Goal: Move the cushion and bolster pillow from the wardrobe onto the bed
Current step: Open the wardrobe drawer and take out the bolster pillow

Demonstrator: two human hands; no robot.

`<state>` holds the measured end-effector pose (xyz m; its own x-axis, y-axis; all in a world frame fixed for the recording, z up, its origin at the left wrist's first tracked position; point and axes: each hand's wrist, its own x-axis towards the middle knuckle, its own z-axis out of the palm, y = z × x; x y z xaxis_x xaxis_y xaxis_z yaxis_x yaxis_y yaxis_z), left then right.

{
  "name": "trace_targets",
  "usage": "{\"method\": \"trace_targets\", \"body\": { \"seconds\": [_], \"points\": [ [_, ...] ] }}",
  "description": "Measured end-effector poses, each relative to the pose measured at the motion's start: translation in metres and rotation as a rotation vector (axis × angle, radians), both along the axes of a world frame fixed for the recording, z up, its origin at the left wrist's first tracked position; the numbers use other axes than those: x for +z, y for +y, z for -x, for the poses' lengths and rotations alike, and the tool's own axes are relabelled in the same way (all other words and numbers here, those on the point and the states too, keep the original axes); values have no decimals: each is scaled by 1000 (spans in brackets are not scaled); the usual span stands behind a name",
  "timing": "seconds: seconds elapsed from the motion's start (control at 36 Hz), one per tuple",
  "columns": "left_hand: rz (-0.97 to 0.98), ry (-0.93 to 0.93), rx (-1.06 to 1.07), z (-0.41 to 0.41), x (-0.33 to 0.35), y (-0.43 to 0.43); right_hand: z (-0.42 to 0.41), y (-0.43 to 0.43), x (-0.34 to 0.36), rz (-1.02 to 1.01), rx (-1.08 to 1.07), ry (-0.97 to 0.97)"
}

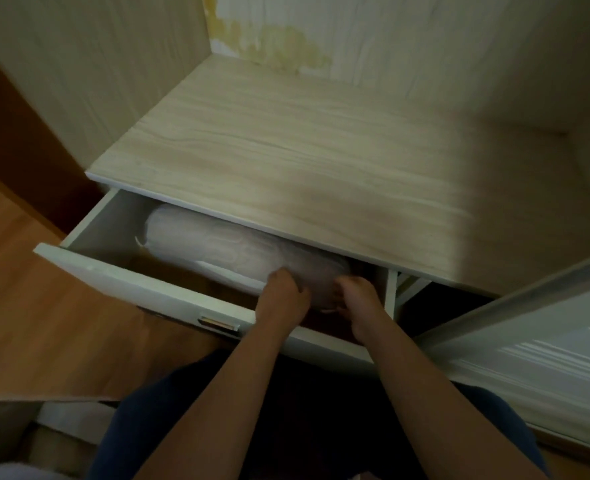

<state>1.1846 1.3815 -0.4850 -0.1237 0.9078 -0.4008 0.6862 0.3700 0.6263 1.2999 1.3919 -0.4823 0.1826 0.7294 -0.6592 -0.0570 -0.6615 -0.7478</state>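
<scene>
Both hands, left hand [281,299] & right hand [359,303], closed on the bolster pillow [238,244], which lies in the open wardrobe drawer [141,282]. Cushion not visible. Nothing on bed yet; early stage, lift + carry left.

Home bedroom: wardrobe [321,140], drawer [120,271]

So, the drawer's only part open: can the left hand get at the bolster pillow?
Probably yes: the left hand is already on the bolster pillow inside the drawer; the shelf covers only its back.
</scene>
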Motion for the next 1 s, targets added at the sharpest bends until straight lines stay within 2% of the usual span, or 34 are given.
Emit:
{"method": "trace_targets", "body": {
  "seconds": [0.22,0.28,0.39,0.5,0.61,0.69,0.89,1.0],
  "points": [
    [-50,7,89,-1,-1,-1,-3,31,-29,68,-48,-258],
    [-56,17,64,-1,-2,-1,-5,38,-32,63,-88,-221],
    [-53,28,35,1,-4,-1,-6,48,-37,52,-143,-4],
    [-50,70,1,0,-8,0,-2,47,-38,92,-75,24],
    [-37,171,-63,-2,-14,-2,4,32,-37,235,84,74],
    [-19,157,-70,-2,-15,0,14,24,-31,260,173,121],
    [-7,146,-71,-1,-11,-1,27,21,-22,162,233,-32],
    [-75,153,-38,-1,-7,-5,31,19,-17,94,264,-118]
  ]
}}
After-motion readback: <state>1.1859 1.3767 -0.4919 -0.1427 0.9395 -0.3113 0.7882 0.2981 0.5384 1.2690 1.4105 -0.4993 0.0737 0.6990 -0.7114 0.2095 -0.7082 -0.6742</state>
